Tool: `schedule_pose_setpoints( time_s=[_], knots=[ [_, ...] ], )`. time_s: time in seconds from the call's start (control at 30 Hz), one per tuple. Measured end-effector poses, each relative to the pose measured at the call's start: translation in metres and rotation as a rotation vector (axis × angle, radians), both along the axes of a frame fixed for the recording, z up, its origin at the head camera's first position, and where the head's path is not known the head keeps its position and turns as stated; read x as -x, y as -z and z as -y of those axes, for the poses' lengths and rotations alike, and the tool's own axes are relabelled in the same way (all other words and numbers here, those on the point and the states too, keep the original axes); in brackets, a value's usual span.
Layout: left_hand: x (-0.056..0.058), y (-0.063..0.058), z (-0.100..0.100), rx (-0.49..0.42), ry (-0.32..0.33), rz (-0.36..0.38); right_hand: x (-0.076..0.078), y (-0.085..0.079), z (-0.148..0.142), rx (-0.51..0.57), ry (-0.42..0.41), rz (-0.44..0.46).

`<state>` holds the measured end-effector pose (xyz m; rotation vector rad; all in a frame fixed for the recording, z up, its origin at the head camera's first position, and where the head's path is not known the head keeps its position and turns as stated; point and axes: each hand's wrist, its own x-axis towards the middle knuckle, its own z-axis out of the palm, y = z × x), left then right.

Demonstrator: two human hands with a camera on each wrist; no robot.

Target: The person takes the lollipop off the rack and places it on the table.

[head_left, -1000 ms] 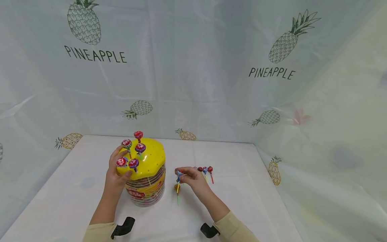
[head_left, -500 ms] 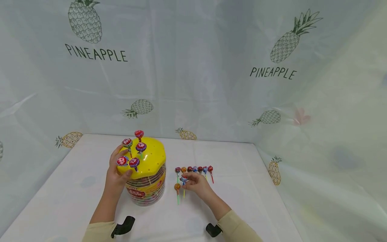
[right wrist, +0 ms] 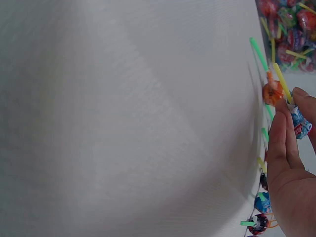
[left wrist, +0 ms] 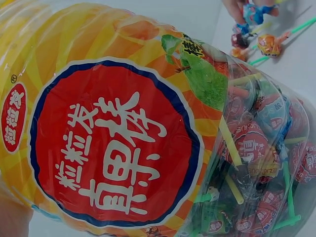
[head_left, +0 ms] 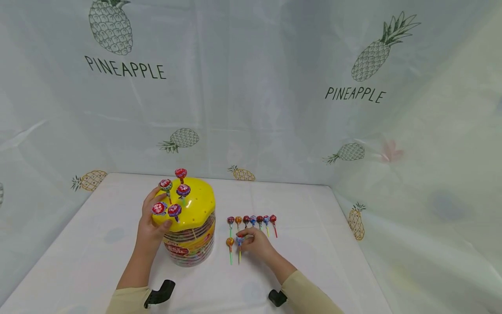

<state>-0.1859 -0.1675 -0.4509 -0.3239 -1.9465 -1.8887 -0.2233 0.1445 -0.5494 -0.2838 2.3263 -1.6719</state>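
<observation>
A clear plastic jar (head_left: 189, 246) with a yellow lid (head_left: 201, 203) stands at the left of the table. Several lollipops (head_left: 183, 190) stick up out of the lid. My left hand (head_left: 148, 231) grips the jar at the lid's left edge, thumb in front. Between thumb and fingers, my right hand (head_left: 259, 245) pinches a blue-wrapped lollipop (right wrist: 300, 123) with a yellow stick, low over the table. Just left of it lies an orange lollipop (head_left: 230, 242) with a green stick. In the left wrist view, the jar's label (left wrist: 118, 148) and the lollipops inside it fill most of the picture.
Behind my right hand, several lollipops lie side by side in a row (head_left: 252, 220) on the white table (head_left: 306, 261). A pineapple-print sheet (head_left: 259, 87) hangs at the back and right.
My right hand has carried the blue lollipop right and towards me, from over the orange one to beside it. The back row has come into view. My left hand stays on the jar.
</observation>
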Motion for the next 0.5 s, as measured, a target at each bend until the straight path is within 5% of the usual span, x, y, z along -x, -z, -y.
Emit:
schedule_pose_setpoints(
  time_s=[0.5],
  knots=[
    [-0.001,-0.001,-0.001,-0.008,0.005,-0.017,0.004,0.013,0.002,-0.114,-0.025,-0.063]
  ],
)
